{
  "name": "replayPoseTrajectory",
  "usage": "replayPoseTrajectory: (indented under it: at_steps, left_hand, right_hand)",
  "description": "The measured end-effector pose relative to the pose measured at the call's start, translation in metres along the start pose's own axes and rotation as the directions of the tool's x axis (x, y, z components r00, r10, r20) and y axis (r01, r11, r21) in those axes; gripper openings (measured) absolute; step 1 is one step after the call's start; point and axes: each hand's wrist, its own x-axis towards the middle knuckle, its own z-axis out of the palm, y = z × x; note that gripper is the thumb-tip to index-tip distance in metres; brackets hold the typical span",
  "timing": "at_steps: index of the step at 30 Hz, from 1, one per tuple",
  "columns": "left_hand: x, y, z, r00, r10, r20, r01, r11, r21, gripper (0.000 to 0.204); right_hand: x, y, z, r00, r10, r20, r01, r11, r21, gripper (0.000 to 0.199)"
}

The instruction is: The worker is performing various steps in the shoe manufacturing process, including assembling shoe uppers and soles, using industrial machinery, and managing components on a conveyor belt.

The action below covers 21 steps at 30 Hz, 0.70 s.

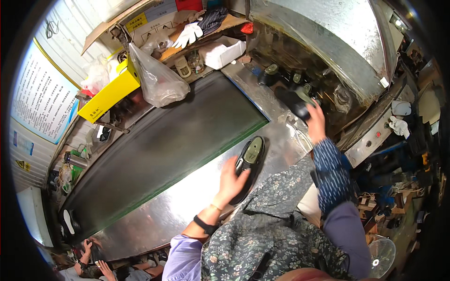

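A black shoe [255, 165] with a green last in its opening stands on the metal edge of the table. My left hand [228, 181] is at its left side, thumb and fingers spread apart, the thumb over the shoe's edge. Whether it presses on the shoe is hard to see. Farther right, my right hand [316, 122] grips another black shoe [294, 104], also on a green last, in front of the hooded machine. Its fingers are around the end nearest me; part of the grip is hidden.
A dark conveyor belt [178, 136] runs beside the metal ledge [173, 201]. Several lasted shoes [270, 75] stand under the plastic-draped hood [323, 33]. A yellow box [110, 91] and a plastic bag [159, 84] border the belt's far side. Another person's hands [104, 270] show at lower left.
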Motion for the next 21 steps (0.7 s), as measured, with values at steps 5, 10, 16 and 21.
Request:
replayPoseTrajectory:
  at_steps: [5, 10, 16, 21]
  left_hand:
    - [0.028, 0.017, 0.025, 0.992, -0.054, 0.116, 0.048, 0.997, 0.058, 0.079]
    - [0.049, 0.004, 0.011, 0.937, -0.292, 0.194, 0.332, 0.915, -0.228, 0.071]
    - [0.026, 0.097, 0.05, 0.746, -0.503, 0.437, 0.539, 0.071, -0.839, 0.067]
    - [-0.007, 0.137, 0.053, 0.779, 0.247, 0.577, 0.484, 0.349, -0.803, 0.069]
  right_hand:
    - [-0.003, 0.068, 0.026, 0.977, 0.12, 0.179, 0.04, 0.714, -0.699, 0.041]
    - [-0.157, 0.045, 0.004, 0.826, 0.521, 0.216, -0.272, 0.704, -0.656, 0.044]
    - [-0.232, -0.021, 0.034, 0.831, 0.527, 0.177, -0.517, 0.85, -0.101, 0.086]
    - [-0.236, -0.16, -0.038, 0.925, 0.373, 0.067, -0.378, 0.922, 0.08, 0.078]
